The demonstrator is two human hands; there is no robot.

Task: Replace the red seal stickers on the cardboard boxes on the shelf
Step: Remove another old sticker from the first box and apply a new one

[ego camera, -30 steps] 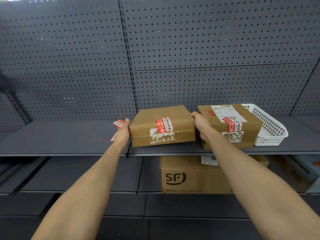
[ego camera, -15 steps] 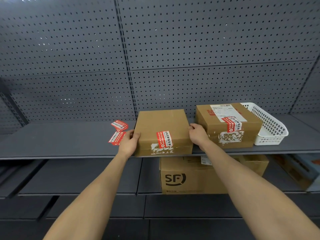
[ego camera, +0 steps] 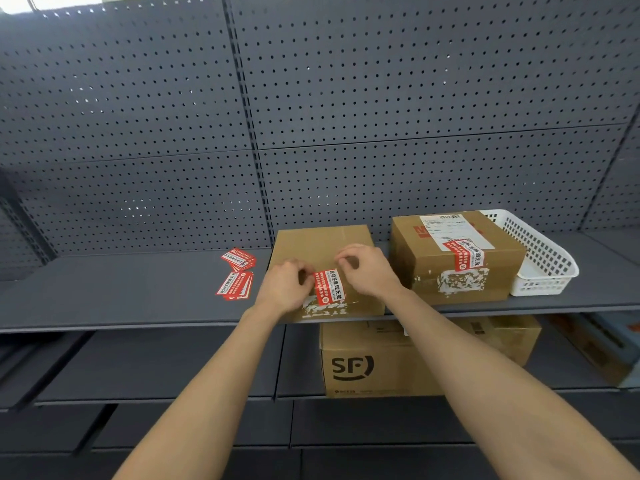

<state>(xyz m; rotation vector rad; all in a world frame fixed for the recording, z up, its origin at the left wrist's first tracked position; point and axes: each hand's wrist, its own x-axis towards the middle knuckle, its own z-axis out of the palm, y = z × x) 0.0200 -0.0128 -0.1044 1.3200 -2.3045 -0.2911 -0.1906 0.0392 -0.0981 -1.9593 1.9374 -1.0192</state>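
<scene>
Curled fingers on both: left hand (ego camera: 285,287) at the sticker (ego camera: 329,288)'s left edge, right hand (ego camera: 367,271) pinching by its top edge, true grip can't be told. Sticker wraps the box (ego camera: 322,242)'s front edge at the shelf (ego camera: 114,296) lip. Spare stickers (ego camera: 237,276) left, open shelf beyond; second box (ego camera: 433,261) close right.

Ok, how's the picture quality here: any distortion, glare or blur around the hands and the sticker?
Head view: wide-angle bowing curves the shelf edge and the pegboard seams. There is a blown-out patch in the top left corner. At centre, the left hand and right hand look slightly soft, yet the sticker print is readable. The lower shelves are dimmer.
</scene>
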